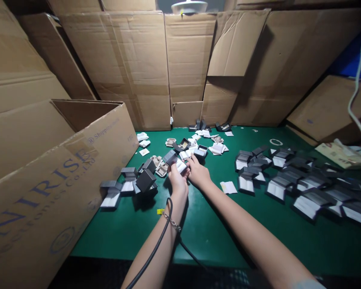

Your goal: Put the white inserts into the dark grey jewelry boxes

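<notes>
My left hand [178, 180] is closed around a small dark grey hinged box [170, 157], its lid raised and white lining showing. Close against its right side, my right hand [199, 173] has its fingers apart, with some reaching toward white folded papers [186, 154]; its lower fingertips are partly hidden near the box. Just beyond my right fingers stands another open dark box [201, 151]. Beige moulded inserts [161, 167] lie left of my left hand. A chain bracelet [172, 221] with a black cable is around my left wrist.
Many similar open boxes [314, 202] spread over the right side of the green table [212, 241], and several are stacked [146, 180] at left. A large open carton [87, 172] fills the left side. Cardboard [189, 60] walls the back. A loose paper [228, 187] lies right of my hands.
</notes>
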`<state>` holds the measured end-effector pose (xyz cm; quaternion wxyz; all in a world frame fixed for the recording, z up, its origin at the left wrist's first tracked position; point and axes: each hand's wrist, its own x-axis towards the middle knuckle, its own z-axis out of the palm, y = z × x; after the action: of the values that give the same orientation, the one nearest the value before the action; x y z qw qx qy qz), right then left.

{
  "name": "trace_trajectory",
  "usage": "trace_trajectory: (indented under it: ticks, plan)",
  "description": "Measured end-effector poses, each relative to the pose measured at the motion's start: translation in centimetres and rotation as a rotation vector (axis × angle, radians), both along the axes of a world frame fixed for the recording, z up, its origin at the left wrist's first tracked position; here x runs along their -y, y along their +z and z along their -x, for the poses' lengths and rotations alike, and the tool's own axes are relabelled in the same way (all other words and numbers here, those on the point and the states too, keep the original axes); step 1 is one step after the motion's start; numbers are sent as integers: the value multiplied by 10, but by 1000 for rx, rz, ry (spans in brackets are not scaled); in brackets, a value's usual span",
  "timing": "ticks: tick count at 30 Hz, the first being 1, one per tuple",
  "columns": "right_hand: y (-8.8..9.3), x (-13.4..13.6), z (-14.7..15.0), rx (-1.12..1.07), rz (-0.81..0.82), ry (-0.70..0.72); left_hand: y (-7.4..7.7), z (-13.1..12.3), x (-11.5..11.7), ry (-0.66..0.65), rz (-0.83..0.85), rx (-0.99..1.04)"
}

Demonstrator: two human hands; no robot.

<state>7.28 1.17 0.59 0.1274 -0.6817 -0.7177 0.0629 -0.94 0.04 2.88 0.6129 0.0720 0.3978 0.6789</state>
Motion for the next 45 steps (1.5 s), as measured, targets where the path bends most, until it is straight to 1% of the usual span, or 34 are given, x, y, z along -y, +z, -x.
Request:
trace_trajectory:
  ticks: [4,6,8,10,12,15,17,18,19,21,22,24,26,29,31,33,35,37,39,41,43,45]
  plan:
    - [4,-17,8,6,72,-88,-2,0,0,21,9,-16]
    - [8,-24,10,-23,101,-82,-4,0,-1,12,31,-32]
    - [13,-26,10,-57,113,-40,-4,0,-1,1,44,-45]
    - [22,-26,8,-81,81,-9,-2,0,0,-3,62,-48]
    - [34,-26,2,-101,-6,-40,0,0,2,-2,68,-46]
    - [59,-34,-20,-167,-165,-132,3,1,5,-5,46,-52]
    - [75,-51,-45,-199,-260,-187,3,1,8,-12,55,-52]
    - [81,-62,-59,-193,-288,-221,3,0,9,-22,64,-48]
    - [85,-75,-75,-176,-281,-253,2,-1,11,-37,72,-42]
    - [85,-102,-105,-135,-177,-331,2,-3,14,-76,84,-28]
    - [82,-115,-118,-92,-75,-359,2,-4,15,-99,88,-20]
    - [72,-137,-137,-66,21,-386,2,-7,17,-136,98,-17]
    - [58,-151,-146,-43,84,-398,3,-9,19,-158,110,-25]
    - [41,-162,-147,6,164,-395,3,-11,21,-178,128,-28]
    - [38,-168,-143,44,229,-362,0,-14,22,-232,134,-27]
    - [42,-176,-138,79,319,-297,-4,-18,23,-320,156,-34]
    - [50,-187,-131,116,404,-223,-8,-23,25,-393,183,-42]
    - [59,-199,-121,160,435,-168,-10,-27,26,-435,191,-47]
    - [66,-209,-108,214,396,-138,-10,-30,27,-459,213,-39]
    - [66,-217,-92,262,314,-102,-9,-30,26,-464,223,-32]
    - [60,-221,-77,293,226,-46,-9,-29,25,-446,223,-41]
    - [50,-222,-68,333,194,2,-9,-27,23,-414,217,-64]
